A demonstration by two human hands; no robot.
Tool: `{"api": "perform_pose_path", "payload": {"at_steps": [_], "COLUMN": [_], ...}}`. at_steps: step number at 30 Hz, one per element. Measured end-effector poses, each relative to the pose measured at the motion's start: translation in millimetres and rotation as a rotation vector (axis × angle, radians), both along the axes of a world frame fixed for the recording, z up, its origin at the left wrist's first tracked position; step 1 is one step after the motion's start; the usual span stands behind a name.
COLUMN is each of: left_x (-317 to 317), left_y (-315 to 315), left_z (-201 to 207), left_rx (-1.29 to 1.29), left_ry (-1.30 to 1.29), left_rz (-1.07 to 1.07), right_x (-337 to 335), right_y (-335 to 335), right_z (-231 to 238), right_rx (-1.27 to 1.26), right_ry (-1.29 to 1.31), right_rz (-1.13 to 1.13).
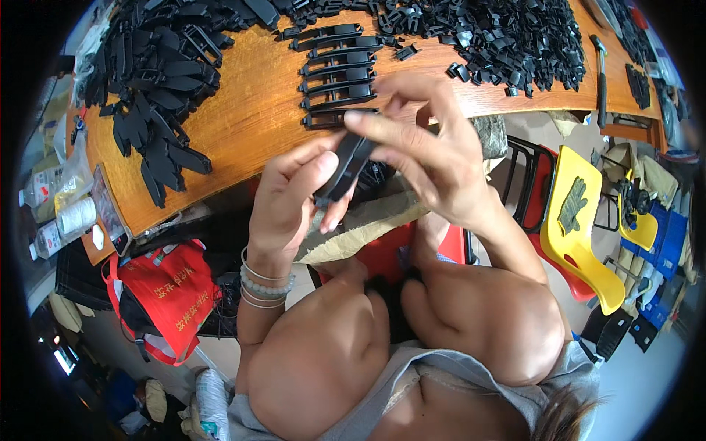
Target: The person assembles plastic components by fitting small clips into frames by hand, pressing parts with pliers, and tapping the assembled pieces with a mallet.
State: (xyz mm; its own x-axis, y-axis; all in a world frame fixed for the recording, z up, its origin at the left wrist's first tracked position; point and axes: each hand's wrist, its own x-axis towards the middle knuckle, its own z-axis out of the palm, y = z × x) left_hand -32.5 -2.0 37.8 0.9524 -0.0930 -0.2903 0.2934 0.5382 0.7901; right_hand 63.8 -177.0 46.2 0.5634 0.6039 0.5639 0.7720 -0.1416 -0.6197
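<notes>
My left hand [285, 187] is closed round the lower end of a long black plastic piece [344, 170], thumb along its side. The piece tilts, with its upper end toward the table. My right hand [438, 151] reaches over that upper end, its thumb and a finger closing on it while the other fingers stay bent and slightly blurred. Just beyond my hands, a row of similar black plastic pieces [338, 70] lies side by side on the wooden table [254, 95].
Long black pieces are heaped in a pile [165, 73] at left, small black clips in another pile [507, 44] at right. A hammer [601, 81] lies near the right edge. Below are a red bag [173, 294] and a yellow chair [577, 228] with a dark glove [572, 206].
</notes>
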Motion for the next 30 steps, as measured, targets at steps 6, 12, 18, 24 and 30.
{"api": "perform_pose_path", "payload": {"at_steps": [6,12,18,24,30], "left_x": [0.8,8.4,15.5,20.6,27.0], "left_y": [2.7,-2.5,-7.3,-5.5,-6.7], "left_z": [-11.3,-11.6,-27.8,-21.0,-27.7], "left_rx": [0.933,1.626,1.634,1.656,1.651], "left_ry": [-0.33,-0.646,-0.717,-0.725,-0.75], "left_rz": [0.174,0.144,0.277,0.328,0.359], "right_x": [-8.3,-9.5,-1.6,35.8,111.4], "right_y": [-2.2,-1.3,0.4,-2.3,26.6], "right_z": [-18.3,-22.2,-21.3,-5.6,10.4], "right_rx": [-0.194,-0.308,-0.22,-0.098,-0.242], "right_ry": [0.014,-0.011,0.067,-0.04,-0.291], "right_rz": [0.046,-0.09,-0.132,-0.243,-0.349]}}
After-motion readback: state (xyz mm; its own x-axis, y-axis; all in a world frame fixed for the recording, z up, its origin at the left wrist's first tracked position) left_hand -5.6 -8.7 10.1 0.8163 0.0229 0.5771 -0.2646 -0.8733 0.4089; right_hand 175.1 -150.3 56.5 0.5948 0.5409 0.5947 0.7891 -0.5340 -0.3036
